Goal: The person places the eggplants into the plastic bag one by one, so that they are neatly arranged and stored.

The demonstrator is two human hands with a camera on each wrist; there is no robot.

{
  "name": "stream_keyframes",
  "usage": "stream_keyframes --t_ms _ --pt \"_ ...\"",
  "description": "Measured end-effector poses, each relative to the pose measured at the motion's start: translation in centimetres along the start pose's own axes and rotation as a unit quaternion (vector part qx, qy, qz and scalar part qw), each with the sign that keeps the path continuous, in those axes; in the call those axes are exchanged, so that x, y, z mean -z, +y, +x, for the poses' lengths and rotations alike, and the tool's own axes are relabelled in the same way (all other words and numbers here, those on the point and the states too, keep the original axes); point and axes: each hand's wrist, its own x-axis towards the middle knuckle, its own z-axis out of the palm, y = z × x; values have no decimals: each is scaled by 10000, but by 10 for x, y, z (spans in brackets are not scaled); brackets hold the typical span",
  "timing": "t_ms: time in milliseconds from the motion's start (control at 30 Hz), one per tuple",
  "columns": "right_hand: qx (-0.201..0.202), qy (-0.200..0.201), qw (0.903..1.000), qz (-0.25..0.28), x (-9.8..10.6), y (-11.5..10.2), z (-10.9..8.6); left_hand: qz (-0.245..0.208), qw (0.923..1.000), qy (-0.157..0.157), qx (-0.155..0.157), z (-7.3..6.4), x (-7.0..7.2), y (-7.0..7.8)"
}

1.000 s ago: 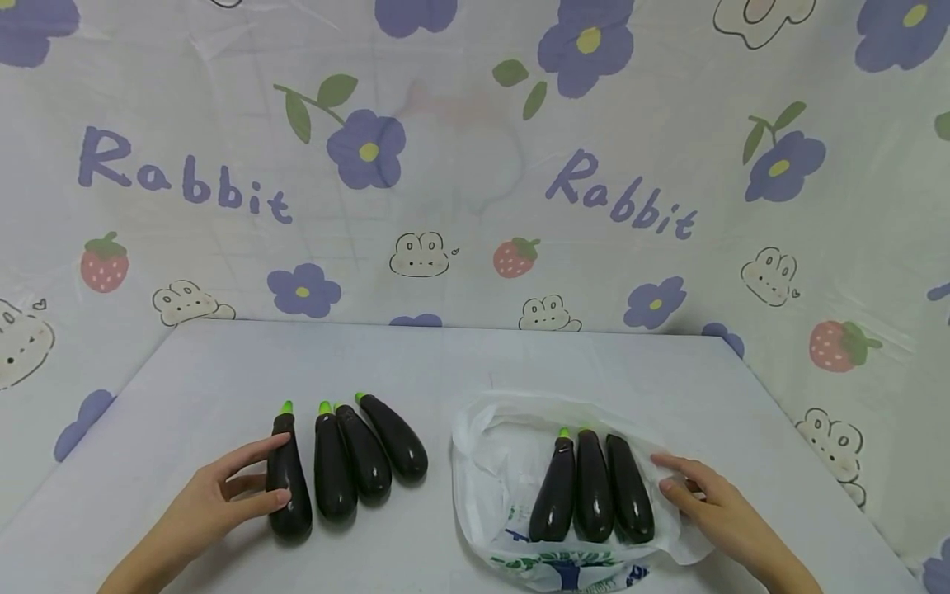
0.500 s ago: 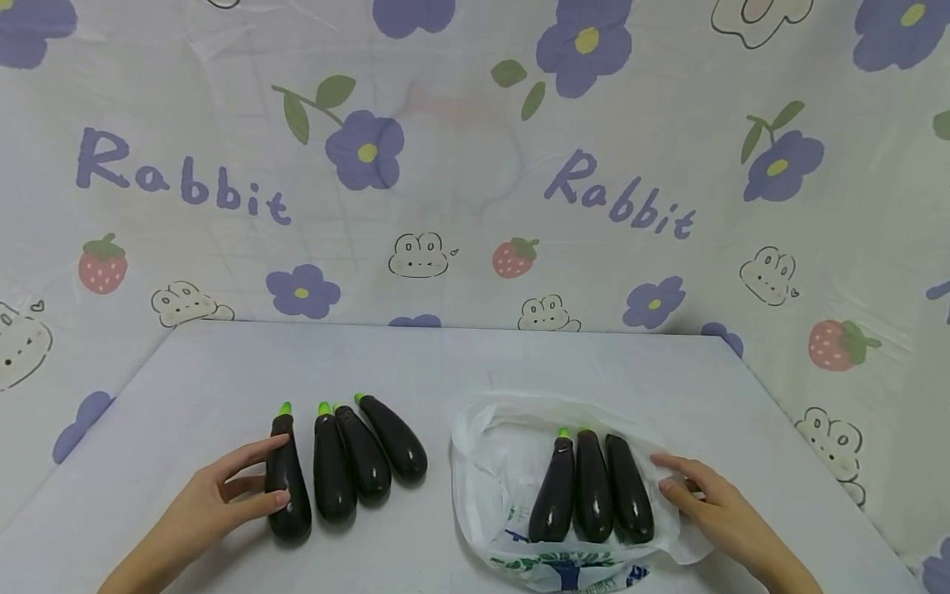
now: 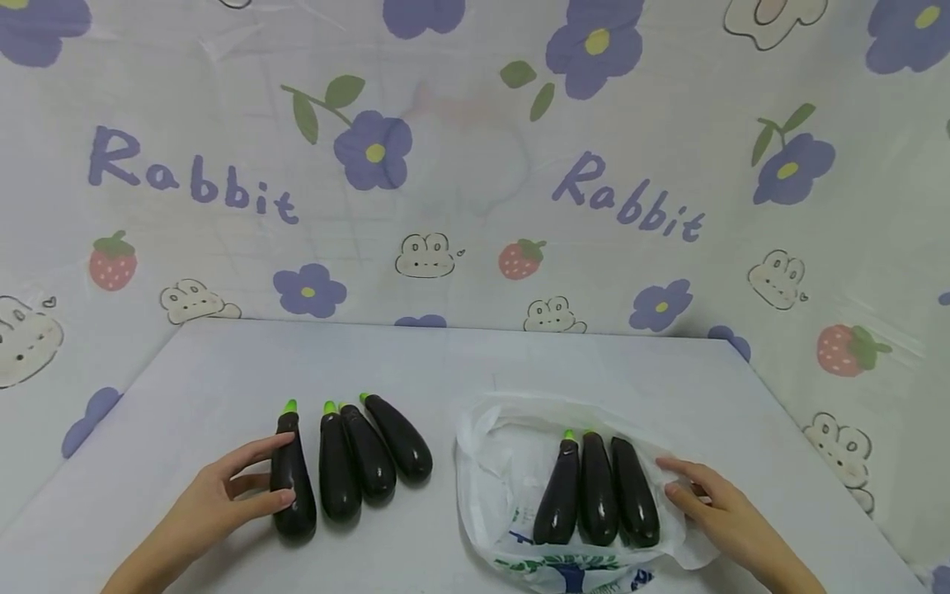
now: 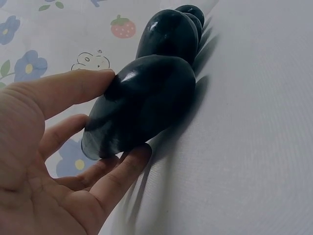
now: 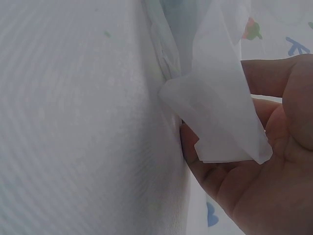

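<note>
My left hand (image 3: 223, 499) holds the leftmost eggplant (image 3: 293, 478), thumb on its near side and fingers on its far side. In the left wrist view, that dark, glossy eggplant (image 4: 142, 105) lies between thumb and fingers, low over the white surface. Three more eggplants with green stem ends (image 3: 340, 470) lie close by on its right. A white plastic bag (image 3: 482, 487) lies open on the right, with three eggplants (image 3: 597, 495) side by side inside. At the bag's right edge my right hand (image 3: 723, 516) grips the thin film (image 5: 215, 112) between thumb and fingers.
Everything lies on a white tabletop (image 3: 245, 363). A patterned curtain (image 3: 475, 165) with flowers, rabbits and strawberries hangs behind the table and along its sides. Bare tabletop separates the loose eggplants from the bag.
The head view has shifted slightly, so the whole scene sits a little further right. Both hands, the eggplants and the bag stay as they were.
</note>
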Motion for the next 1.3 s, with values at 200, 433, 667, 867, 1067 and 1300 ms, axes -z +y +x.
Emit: stream_keyframes --t_ms 200,433,667,867,1067,1300 --pt "-57 -2 10000 -9 1 2 -1 179 9997 70 -135 2 -2 -2" --pt "-48 -3 10000 6 1 2 -1 -171 9998 23 -94 1 -2 -1" --pt "-59 6 10000 31 0 2 0 -262 9996 76 -87 -1 0 0" --pt "-68 -8 9999 89 0 1 -1 -355 9990 169 -204 -2 0 2" --pt "-44 -26 9999 145 0 1 -1 -411 9989 201 -25 -3 3 4" --pt "-57 -23 9999 115 -1 0 -1 -483 9986 209 -29 -5 3 9"
